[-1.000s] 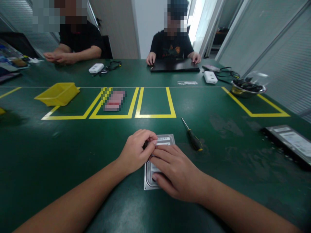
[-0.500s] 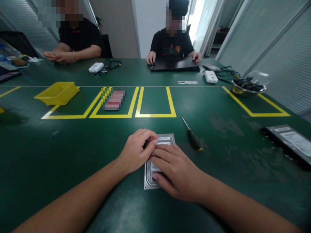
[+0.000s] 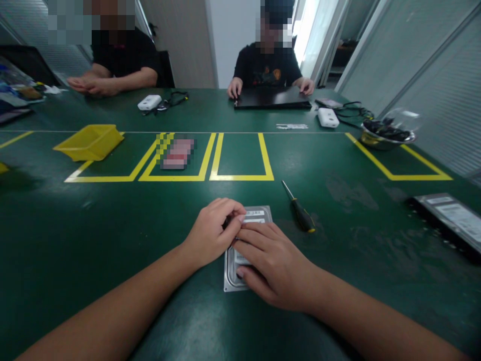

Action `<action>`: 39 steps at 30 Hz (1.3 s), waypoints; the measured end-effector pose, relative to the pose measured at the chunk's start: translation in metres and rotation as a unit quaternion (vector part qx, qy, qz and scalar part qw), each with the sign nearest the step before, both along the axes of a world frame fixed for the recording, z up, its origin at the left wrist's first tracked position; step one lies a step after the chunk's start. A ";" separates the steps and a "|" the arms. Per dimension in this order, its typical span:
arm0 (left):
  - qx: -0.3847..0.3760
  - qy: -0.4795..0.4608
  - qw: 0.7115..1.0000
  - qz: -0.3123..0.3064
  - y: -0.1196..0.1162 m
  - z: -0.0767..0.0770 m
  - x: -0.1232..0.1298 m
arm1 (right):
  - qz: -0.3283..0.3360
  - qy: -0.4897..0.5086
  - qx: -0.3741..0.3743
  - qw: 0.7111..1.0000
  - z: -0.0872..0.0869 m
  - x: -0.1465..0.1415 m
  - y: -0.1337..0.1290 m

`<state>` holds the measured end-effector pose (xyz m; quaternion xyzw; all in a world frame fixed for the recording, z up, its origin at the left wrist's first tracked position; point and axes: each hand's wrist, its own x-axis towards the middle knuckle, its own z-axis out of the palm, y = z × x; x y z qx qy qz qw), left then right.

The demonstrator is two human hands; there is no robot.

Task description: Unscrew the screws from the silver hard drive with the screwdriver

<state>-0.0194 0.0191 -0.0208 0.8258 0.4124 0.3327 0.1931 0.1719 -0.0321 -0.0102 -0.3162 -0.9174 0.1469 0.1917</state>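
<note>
A thin silver hard drive cover [image 3: 230, 281] with white labels lies flat on the green table in front of me, mostly hidden under my hands. My left hand [image 3: 215, 230] is over its upper left part, thumb and curled fingers closed together; what sits between them is hidden. Across the middle of the cover lies my right hand [image 3: 272, 260], fingers stretched out and meeting the left fingertips, thumb apart on the label. To the right of the cover, a screwdriver [image 3: 301, 213] with a black and yellow handle rests on the table.
A hard drive [image 3: 451, 220] lies at the right. Farther back are a yellow bin [image 3: 90, 143], a blurred pink item [image 3: 179, 154], yellow tape outlines [image 3: 240, 178] and a metal bowl [image 3: 389, 143] of dark parts. Two people sit opposite; one holds a black panel [image 3: 272, 98].
Both hands stay almost still on the cover. The whole view has shifted very slightly; nothing was picked up or let go.
</note>
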 end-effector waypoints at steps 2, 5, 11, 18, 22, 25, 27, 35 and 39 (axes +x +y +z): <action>-0.002 0.000 1.000 -0.001 0.000 0.000 0.000 | -0.001 -0.003 0.001 1.000 0.000 0.000 0.000; -0.003 -0.001 1.000 -0.001 0.000 -0.001 -0.001 | -0.001 -0.005 0.000 1.000 0.000 -0.001 0.001; -0.005 -0.002 1.000 -0.003 0.000 -0.001 -0.001 | 0.000 -0.004 0.000 1.000 0.000 0.000 0.000; -0.010 -0.003 1.000 -0.004 -0.001 0.000 -0.002 | 0.001 -0.002 0.003 1.000 0.000 0.000 -0.001; -0.009 -0.003 1.000 -0.004 -0.001 -0.001 -0.002 | -0.001 -0.002 0.007 1.000 -0.002 -0.001 0.000; -0.007 -0.004 1.000 -0.003 -0.001 -0.001 -0.002 | 0.000 -0.003 0.007 1.000 -0.002 -0.001 0.001; -0.006 -0.005 1.000 -0.004 -0.001 -0.001 -0.002 | 0.001 -0.006 0.007 1.000 -0.003 -0.001 0.002; -0.001 -0.004 1.000 -0.002 0.000 -0.001 -0.001 | -0.001 -0.004 0.008 1.000 -0.002 -0.001 0.000; 0.001 -0.004 1.000 -0.002 0.001 -0.001 -0.001 | -0.001 0.000 0.011 1.000 -0.003 -0.001 0.001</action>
